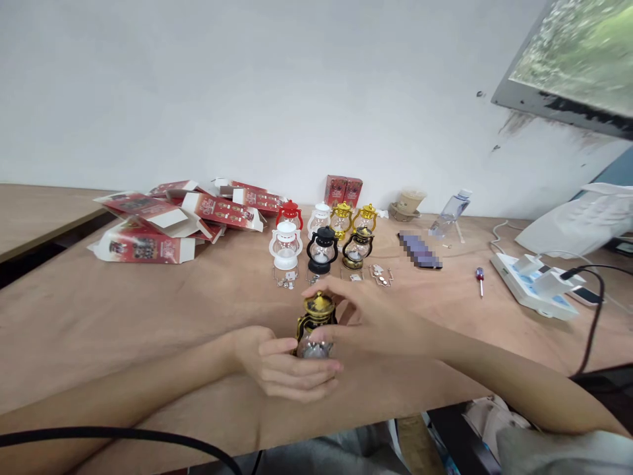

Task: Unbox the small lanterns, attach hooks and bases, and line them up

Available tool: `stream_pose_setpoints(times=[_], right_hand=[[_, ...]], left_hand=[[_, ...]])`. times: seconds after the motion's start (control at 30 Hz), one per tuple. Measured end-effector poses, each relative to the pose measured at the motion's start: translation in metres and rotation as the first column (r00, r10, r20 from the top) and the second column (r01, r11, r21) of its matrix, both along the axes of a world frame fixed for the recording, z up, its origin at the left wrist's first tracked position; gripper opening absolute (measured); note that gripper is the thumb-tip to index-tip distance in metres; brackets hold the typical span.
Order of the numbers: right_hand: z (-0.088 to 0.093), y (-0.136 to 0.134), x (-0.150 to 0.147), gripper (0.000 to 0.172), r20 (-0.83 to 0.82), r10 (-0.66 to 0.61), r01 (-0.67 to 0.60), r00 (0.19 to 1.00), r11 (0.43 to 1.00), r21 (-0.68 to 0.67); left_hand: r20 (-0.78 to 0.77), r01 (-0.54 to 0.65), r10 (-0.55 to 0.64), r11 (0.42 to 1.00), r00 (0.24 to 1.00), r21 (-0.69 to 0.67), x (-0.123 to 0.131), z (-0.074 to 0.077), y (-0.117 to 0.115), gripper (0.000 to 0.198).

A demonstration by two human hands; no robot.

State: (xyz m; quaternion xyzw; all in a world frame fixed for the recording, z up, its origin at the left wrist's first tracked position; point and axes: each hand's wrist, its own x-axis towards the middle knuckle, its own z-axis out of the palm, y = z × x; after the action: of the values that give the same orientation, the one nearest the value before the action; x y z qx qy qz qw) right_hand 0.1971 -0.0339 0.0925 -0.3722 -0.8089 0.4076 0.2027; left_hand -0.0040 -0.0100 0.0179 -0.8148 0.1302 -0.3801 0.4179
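Note:
A small black-and-gold toy lantern [315, 324] stands near the front edge of the wooden table [99, 316]. My left hand [281, 366] is cupped round its base from the left, fingers curled under it. My right hand [368, 316] reaches over from the right, its fingers closed on the lantern's body just below the gold cap. Behind it stand several more little lanterns: white [285, 245], red [289, 212], black [322, 250] and gold [341, 219].
A heap of red-and-white cardboard boxes [173, 218] lies at the back left. A phone [419, 251], small screwdriver [479, 277], plastic bottle [450, 211] and white power strip [534, 287] with plugs and a black cable sit on the right. Small metal parts [380, 274] lie before the lanterns.

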Motion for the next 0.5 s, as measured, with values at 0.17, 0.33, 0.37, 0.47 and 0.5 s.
stream_pose_setpoints(times=[0.17,0.33,0.37,0.47,0.5], right_hand=[[0.017,0.003,0.015,0.030,0.012,-0.034,0.034,0.999,0.999,0.033],[0.055,0.039,0.079,0.035,0.276,-0.329,0.230,0.903,0.913,0.337],[0.059,0.049,0.094,0.035,0.291,-0.438,0.306,0.851,0.863,0.403],[0.058,0.081,0.128,0.035,0.300,-0.658,0.480,0.691,0.727,0.491],[0.053,0.092,0.136,0.034,0.287,-0.691,0.512,0.663,0.699,0.500]], left_hand=[[0.071,0.116,-0.113,0.993,0.991,-0.038,0.004,-0.005,0.000,0.026],[0.008,0.001,-0.001,1.000,1.000,0.009,0.001,-0.009,0.001,0.045],[0.004,-0.008,0.008,1.000,1.000,-0.002,0.000,-0.010,0.002,0.040],[-0.016,0.007,-0.008,0.999,1.000,-0.054,0.000,-0.012,0.003,0.020],[-0.026,0.008,-0.010,0.998,1.000,-0.070,0.000,-0.011,0.003,0.015]])
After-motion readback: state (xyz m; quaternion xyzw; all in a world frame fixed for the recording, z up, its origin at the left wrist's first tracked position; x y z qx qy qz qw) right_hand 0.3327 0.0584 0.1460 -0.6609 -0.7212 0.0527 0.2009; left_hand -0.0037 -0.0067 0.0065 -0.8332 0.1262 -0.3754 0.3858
